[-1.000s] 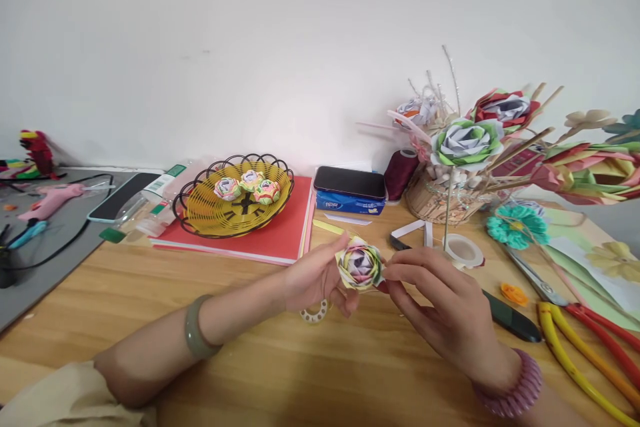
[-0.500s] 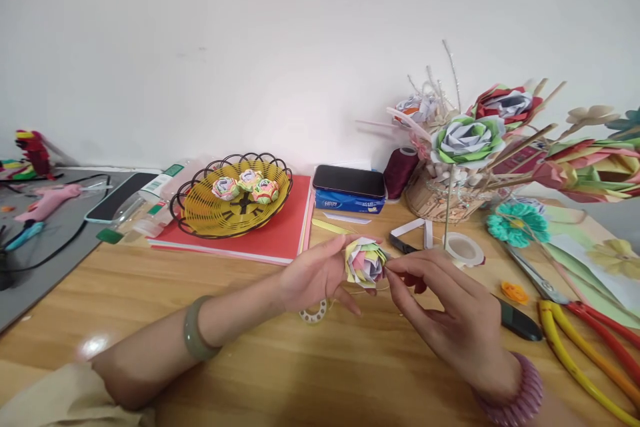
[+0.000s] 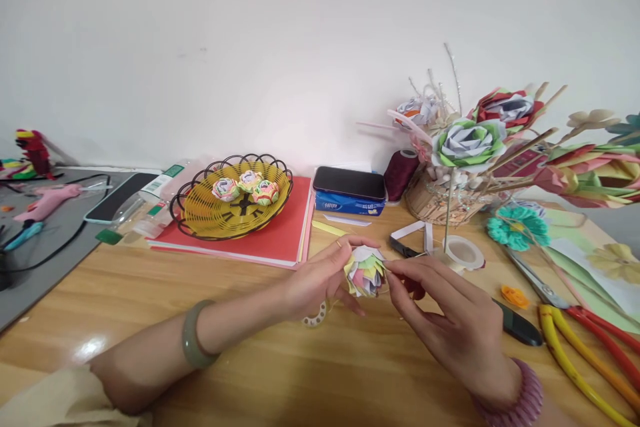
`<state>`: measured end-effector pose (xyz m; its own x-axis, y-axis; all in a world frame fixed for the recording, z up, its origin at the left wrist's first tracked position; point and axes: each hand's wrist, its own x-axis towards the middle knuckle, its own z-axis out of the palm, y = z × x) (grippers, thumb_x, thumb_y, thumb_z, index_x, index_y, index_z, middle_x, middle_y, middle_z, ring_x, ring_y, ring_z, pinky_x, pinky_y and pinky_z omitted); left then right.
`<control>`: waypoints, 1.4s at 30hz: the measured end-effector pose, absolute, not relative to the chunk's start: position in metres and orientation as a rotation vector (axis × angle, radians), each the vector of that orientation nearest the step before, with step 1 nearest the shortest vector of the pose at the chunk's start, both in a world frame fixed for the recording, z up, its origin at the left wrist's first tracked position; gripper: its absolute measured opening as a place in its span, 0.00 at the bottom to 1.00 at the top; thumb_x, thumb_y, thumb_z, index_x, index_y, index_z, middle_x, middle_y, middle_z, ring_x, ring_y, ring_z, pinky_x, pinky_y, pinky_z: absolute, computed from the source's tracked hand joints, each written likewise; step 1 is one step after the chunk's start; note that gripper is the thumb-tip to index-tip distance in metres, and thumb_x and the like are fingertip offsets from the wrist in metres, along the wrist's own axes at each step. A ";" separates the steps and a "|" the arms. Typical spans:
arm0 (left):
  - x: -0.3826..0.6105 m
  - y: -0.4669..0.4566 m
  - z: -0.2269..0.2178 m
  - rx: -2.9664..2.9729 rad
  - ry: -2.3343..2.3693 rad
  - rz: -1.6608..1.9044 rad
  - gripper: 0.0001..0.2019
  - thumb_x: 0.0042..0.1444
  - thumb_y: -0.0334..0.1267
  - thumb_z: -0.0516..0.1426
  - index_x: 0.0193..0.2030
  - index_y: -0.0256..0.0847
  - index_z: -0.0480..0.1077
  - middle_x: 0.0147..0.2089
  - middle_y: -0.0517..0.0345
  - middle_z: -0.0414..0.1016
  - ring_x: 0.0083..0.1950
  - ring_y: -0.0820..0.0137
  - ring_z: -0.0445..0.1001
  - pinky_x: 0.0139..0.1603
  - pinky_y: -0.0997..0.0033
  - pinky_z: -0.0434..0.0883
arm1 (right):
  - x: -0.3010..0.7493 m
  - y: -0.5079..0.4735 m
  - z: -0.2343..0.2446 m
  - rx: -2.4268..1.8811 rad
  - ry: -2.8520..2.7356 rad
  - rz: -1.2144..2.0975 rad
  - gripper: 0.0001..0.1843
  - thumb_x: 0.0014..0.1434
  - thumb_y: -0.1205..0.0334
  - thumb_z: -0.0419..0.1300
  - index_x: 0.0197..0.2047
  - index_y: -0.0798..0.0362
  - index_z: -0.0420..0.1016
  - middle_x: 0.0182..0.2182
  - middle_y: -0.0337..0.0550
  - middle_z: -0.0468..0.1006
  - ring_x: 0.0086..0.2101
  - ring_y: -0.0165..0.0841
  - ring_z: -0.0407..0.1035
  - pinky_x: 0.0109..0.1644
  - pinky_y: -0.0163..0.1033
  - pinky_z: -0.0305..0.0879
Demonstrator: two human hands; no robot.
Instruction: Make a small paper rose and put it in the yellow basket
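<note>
Both hands meet over the wooden table (image 3: 150,293) around a small folded paper rose (image 3: 366,271) in pink, green, yellow and white. My left hand (image 3: 320,277) cups the rose from the left, fingers curled round it. My right hand (image 3: 450,320) pinches the rose's right edge between thumb and forefinger. The flower is tilted so its outer petals face me. A green bangle sits on my left wrist and a pink coiled band on my right wrist. A small white ring (image 3: 314,315) lies on the table just under my left hand.
A yellow wire basket (image 3: 200,210) holding three paper roses stands on red paper sheets (image 3: 280,233). A black phone (image 3: 349,181) lies on a tissue pack. At right are a pot of paper flowers (image 3: 440,203), a tape roll (image 3: 463,251), scissors (image 3: 575,320) and a black cutter (image 3: 520,327).
The rose has been turned in my hands: its open centre faced me before, now its outer petals do. Both hands stayed in about the same spot.
</note>
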<state>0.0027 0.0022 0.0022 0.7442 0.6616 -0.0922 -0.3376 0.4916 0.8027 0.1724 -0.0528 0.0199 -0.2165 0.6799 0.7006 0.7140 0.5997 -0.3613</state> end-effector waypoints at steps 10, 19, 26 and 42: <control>0.006 -0.003 -0.004 0.950 0.369 0.703 0.16 0.56 0.47 0.51 0.50 0.46 0.64 0.44 0.53 0.66 0.37 0.73 0.68 0.38 0.69 0.71 | 0.173 -0.051 0.022 -1.127 -1.908 0.156 0.10 0.55 0.75 0.55 0.36 0.51 0.68 0.26 0.38 0.70 0.23 0.27 0.64 0.26 0.33 0.63; 0.004 0.000 -0.008 1.016 0.346 0.753 0.15 0.56 0.43 0.54 0.50 0.48 0.66 0.48 0.55 0.64 0.43 0.72 0.67 0.42 0.73 0.66 | 0.172 -0.044 0.033 -1.350 -1.608 0.838 0.07 0.55 0.59 0.56 0.29 0.52 0.72 0.22 0.37 0.71 0.22 0.28 0.63 0.22 0.32 0.60; 0.002 0.003 -0.007 1.034 0.328 0.739 0.14 0.55 0.41 0.55 0.49 0.46 0.67 0.49 0.53 0.65 0.45 0.70 0.66 0.42 0.73 0.67 | 0.172 -0.040 0.034 -1.369 -1.410 1.067 0.11 0.51 0.54 0.60 0.27 0.53 0.72 0.20 0.35 0.68 0.17 0.23 0.54 0.16 0.30 0.50; 0.000 0.006 0.001 1.257 0.332 0.875 0.17 0.56 0.40 0.54 0.53 0.47 0.63 0.54 0.51 0.65 0.52 0.64 0.65 0.45 0.68 0.69 | 0.174 -0.042 0.036 -1.316 -1.096 1.402 0.13 0.45 0.53 0.64 0.26 0.55 0.74 0.17 0.32 0.61 0.15 0.21 0.47 0.17 0.31 0.41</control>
<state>-0.0004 0.0063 0.0010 0.6444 0.7279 0.2344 -0.3892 0.0483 0.9199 0.1743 -0.0418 0.0357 -0.0337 0.9780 -0.2057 -0.0358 -0.2069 -0.9777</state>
